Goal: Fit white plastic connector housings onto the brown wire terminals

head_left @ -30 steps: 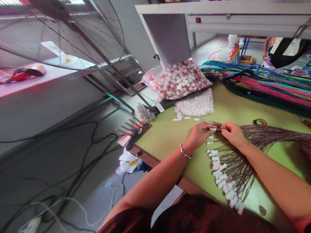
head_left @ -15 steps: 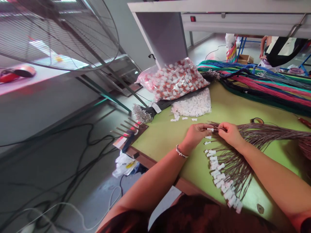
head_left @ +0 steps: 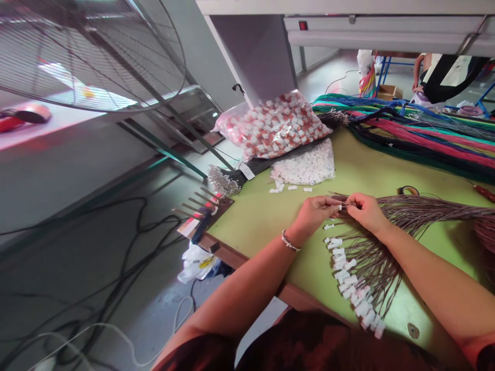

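My left hand (head_left: pixel 315 212) pinches a small white plastic connector (head_left: pixel 340 207), mostly covered by the fingers. Right against it, my right hand (head_left: pixel 364 210) grips a thin brown wire at the connector's end; the fingertips hide the joint. A bundle of brown wires (head_left: pixel 421 208) runs off to the right behind my right hand. Below the hands, several wires end in white connectors (head_left: pixel 350 281), fanned in a slanting row on the green tabletop (head_left: pixel 247 216). One lone connector (head_left: pixel 328 226) lies just under my left hand.
Behind the hands lie a bag of white connectors (head_left: pixel 303 165), a bigger bag of white-and-orange parts (head_left: pixel 282 126) and black wires with metal tips (head_left: pixel 222 180). Coloured wires (head_left: pixel 425 131) and a tape roll (head_left: pixel 408 190) are at right. A pronged rack (head_left: pixel 201 203) stands at the left edge.
My left hand has shifted slightly right, closing up to my right hand, and its fingers now cover more of the white connector. The view has moved a little.
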The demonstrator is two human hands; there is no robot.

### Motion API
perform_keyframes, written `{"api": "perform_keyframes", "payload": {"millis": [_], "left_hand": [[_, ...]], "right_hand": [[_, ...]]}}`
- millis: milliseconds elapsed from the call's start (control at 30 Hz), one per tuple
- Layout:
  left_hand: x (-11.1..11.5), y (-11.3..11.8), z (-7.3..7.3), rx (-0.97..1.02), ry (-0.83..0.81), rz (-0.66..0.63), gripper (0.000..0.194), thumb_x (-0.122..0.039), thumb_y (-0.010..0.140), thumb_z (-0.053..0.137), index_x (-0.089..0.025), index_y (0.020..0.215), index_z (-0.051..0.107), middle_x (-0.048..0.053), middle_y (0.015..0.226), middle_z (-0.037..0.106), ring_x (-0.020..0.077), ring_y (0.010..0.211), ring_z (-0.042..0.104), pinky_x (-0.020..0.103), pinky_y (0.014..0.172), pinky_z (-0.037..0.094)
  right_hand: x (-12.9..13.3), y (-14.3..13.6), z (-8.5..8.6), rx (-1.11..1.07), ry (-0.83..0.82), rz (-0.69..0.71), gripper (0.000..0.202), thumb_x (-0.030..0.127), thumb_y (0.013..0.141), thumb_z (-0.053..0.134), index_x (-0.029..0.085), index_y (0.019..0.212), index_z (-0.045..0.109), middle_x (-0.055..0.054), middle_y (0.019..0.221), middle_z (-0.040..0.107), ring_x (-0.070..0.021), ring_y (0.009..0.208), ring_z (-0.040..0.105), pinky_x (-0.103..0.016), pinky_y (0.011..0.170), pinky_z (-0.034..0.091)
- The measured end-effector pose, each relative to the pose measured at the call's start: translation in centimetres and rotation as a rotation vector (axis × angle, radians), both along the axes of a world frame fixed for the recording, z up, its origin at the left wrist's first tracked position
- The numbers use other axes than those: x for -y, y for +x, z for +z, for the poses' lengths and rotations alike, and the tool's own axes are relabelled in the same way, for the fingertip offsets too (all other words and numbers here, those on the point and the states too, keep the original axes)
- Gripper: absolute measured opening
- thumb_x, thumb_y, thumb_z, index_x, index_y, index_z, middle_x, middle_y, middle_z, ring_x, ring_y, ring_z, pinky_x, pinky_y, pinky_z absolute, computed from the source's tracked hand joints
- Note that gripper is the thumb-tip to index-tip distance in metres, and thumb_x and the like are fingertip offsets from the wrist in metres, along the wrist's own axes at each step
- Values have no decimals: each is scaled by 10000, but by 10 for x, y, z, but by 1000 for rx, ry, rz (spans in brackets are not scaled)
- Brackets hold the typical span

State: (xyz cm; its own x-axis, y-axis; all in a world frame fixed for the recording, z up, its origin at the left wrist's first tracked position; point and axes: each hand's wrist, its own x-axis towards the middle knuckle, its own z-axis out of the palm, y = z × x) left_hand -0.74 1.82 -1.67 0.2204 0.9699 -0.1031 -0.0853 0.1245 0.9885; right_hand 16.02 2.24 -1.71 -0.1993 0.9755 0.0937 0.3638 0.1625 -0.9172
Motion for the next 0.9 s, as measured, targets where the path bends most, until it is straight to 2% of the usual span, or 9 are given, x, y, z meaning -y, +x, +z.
{"api": "perform_keyframes", "payload": {"millis": [533,700,733,800,900], "left_hand": [[0,13,-9,-18,-35,77,197,-254,559,771,-117,625,645,-1,516,611,92,486,550,228,533,490],[6,5,-12,-108,63,45,127,-227,638,707,-121,686,656,19,609,647,104,547,569,227,559,475],[11,3,-11,-164,104,19,106,-217,657,688,-122,695,658,24,627,652,104,554,568,224,556,466],[23,1,-6,-302,207,-120,80,-201,688,657,-124,705,670,36,658,662,111,576,574,223,564,457],[42,3,6,-440,409,-469,97,-200,726,631,-136,751,700,61,750,686,131,663,606,230,631,472]], "right_hand": [[1,-4,-6,173,28,-27,89,255,649,519,169,629,531,29,532,494,-91,492,389,-219,485,309],[-1,0,-4,49,-40,30,112,276,657,536,172,619,548,30,526,504,-90,486,410,-219,482,329],[-2,1,-4,-5,-81,40,131,296,667,541,172,630,558,28,525,516,-92,479,423,-220,479,340],[-5,1,-4,-110,-167,29,184,350,687,556,168,682,585,14,555,558,-97,480,462,-226,483,371],[-8,0,-6,-145,-226,-12,263,406,687,593,155,761,619,1,599,586,-91,470,474,-223,464,377]]}}
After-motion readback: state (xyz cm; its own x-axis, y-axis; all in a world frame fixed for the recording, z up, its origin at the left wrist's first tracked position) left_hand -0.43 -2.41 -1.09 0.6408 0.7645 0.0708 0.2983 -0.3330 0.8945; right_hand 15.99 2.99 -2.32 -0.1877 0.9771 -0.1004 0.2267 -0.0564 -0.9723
